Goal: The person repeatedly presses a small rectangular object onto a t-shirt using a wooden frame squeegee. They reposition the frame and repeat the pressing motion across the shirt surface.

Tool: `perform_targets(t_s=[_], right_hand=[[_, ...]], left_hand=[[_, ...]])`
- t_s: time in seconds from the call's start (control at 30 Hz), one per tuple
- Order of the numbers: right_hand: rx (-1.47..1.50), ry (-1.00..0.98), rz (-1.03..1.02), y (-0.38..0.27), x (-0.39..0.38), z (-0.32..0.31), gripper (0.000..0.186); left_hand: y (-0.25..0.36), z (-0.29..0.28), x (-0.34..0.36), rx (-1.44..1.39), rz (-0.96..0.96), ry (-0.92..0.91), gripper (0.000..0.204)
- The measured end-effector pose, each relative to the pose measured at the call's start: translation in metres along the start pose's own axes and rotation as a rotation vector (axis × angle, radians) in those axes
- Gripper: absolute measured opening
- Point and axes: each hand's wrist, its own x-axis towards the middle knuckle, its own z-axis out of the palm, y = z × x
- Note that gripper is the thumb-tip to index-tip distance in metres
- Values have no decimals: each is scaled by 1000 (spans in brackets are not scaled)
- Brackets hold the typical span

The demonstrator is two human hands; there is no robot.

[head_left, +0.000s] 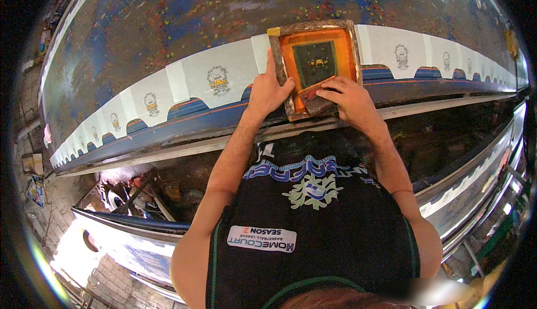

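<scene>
A wooden-edged printing screen (344, 45) with orange mesh around a dark centre sits on a row of white cut pieces. My left hand (271, 92) grips the screen's left edge, index finger pointing up along it and thumb on the inner rim. My right hand (349, 101) holds a dark, reddish-edged squeegee (311, 97) angled across the lower part of the mesh. The white pieces (194, 68) run left and right from the screen along the bench, many bearing a small grey and yellow emblem.
The long curved-looking bench (168, 12) is speckled with coloured paint and has a pale front rail (201, 146). Behind my torso are another long rack (456, 197), metal bars and dark clutter. A tiled floor (100, 275) shows at lower left.
</scene>
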Motion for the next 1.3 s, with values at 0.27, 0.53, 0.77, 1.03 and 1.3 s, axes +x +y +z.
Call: perform_targets(t_s=[0.27,0.53,0.77,1.03,1.3], right_hand=[[-67,250,126,43,57,-18,54],[-63,161,228,41,49,-16,48],[23,118,230,-9,-10,3,46],[30,222,154,22,-42,-7,50],[11,304,183,128,-126,-67,49]], left_hand=[[2,-1,0,-55,3,-1,111],[9,-4,0,4,-63,-28,112],[14,-6,-2,57,-93,-37,111],[47,9,0,69,-13,-2,109],[139,125,49,27,143,61,112]])
